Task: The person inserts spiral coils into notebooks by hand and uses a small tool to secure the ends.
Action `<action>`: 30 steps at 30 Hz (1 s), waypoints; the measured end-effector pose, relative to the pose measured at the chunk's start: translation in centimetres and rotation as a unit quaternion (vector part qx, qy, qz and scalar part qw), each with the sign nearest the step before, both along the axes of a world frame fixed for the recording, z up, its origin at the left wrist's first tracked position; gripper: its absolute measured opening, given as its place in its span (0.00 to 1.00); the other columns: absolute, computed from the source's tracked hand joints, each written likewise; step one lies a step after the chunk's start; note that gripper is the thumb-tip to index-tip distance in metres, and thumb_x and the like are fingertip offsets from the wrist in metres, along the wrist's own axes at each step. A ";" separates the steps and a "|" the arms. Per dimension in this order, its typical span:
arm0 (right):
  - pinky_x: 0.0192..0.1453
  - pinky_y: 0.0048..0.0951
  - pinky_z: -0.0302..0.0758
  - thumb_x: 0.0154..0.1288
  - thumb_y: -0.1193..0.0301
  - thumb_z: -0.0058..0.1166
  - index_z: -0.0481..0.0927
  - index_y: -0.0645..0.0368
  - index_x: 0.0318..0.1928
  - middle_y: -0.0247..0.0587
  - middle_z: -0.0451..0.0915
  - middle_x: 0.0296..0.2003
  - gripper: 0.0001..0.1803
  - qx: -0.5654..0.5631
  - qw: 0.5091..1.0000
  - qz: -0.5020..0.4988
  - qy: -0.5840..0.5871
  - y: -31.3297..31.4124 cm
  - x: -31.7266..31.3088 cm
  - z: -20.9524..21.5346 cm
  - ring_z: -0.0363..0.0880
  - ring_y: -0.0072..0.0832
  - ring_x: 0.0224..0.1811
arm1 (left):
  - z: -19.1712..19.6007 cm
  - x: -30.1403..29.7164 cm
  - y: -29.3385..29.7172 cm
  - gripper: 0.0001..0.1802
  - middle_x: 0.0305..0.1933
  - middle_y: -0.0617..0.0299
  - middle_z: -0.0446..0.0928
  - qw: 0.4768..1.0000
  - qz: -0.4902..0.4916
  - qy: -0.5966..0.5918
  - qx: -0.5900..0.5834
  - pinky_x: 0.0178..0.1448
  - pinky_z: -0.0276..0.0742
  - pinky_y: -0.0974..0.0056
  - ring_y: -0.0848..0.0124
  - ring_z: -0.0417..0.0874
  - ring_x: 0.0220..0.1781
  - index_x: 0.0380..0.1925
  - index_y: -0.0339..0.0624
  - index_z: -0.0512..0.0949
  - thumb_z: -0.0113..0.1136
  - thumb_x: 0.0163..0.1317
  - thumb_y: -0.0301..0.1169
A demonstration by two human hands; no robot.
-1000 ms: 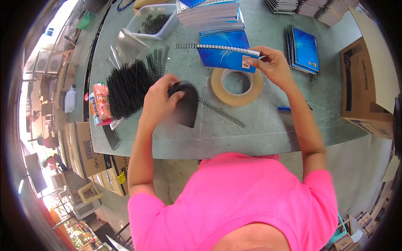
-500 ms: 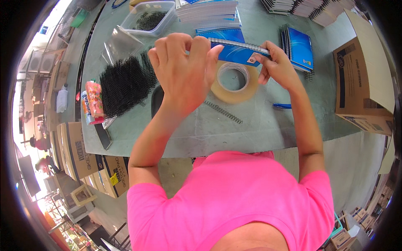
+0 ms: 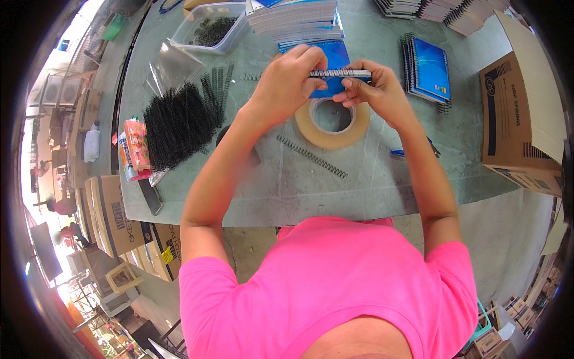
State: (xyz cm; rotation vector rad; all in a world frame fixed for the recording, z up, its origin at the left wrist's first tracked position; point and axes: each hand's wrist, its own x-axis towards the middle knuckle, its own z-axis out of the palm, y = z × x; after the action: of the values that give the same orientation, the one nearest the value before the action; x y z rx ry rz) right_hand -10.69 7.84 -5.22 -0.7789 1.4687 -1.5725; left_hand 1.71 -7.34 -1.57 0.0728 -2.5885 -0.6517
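A small blue-covered notebook (image 3: pixel 341 73) is held spine edge up above the table, with a dark spiral coil running along its edge. My right hand (image 3: pixel 376 90) grips its right end between thumb and fingers. At the left end, the fingers of my left hand (image 3: pixel 290 78) are pinched on the spiral coil where it meets the notebook. A length of spiral coil (image 3: pixel 250 76) shows left of that hand, in line with the spine. Beneath the notebook lies a wide roll of clear tape (image 3: pixel 332 139). One loose spiral coil (image 3: pixel 312 157) rests on the table nearer me.
Many black coils (image 3: pixel 179 116) lie piled at left, beside a clear plastic tub (image 3: pixel 212 30). Stacked notebooks (image 3: pixel 296 24) stand behind my hands; finished-looking spiral notebooks (image 3: pixel 429 67) sit at right, near an open cardboard box (image 3: pixel 508 113). A blue pen (image 3: pixel 397 153) lies by my right forearm.
My left hand has come down from a raised position to the notebook's left end and closed there. The right hand has shifted slightly left and down, turning the notebook more level.
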 end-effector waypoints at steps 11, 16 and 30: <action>0.32 0.21 0.80 0.64 0.70 0.53 0.74 0.65 0.45 0.41 0.80 0.32 0.13 -0.019 0.999 -0.025 -0.014 -0.2 0.2 -0.3 0.83 0.28 0.33 | -0.2 0.0 -0.2 0.11 0.31 0.51 0.77 0.999 -0.001 -0.014 -0.031 0.42 0.72 0.58 0.58 0.78 0.36 0.37 0.40 0.76 0.59 0.55 0.30; 0.32 0.22 0.81 0.62 0.70 0.56 0.75 0.65 0.47 0.42 0.80 0.34 0.15 -0.017 0.999 -0.023 -0.022 -0.2 -0.1 -0.6 0.84 0.28 0.33 | -0.2 -0.5 1.0 0.10 0.30 0.55 0.77 1.000 0.023 0.011 -0.018 0.43 0.71 0.58 0.58 0.78 0.36 0.37 0.42 0.76 0.60 0.54 0.31; 0.30 0.20 0.78 0.66 0.67 0.52 0.74 0.64 0.45 0.40 0.80 0.33 0.14 -0.031 0.999 -0.011 -0.027 -0.2 0.3 -0.4 0.83 0.27 0.31 | -0.4 -0.6 -0.3 0.11 0.35 0.59 0.78 0.993 -0.009 -0.074 -0.092 0.43 0.67 0.60 0.62 0.78 0.38 0.38 0.44 0.75 0.58 0.57 0.36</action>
State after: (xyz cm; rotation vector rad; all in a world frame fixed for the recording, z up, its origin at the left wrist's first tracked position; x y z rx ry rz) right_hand -10.40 7.64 -5.62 -0.7525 1.3990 -1.6498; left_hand 1.14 -7.61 -2.01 0.0390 -2.7819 -0.4248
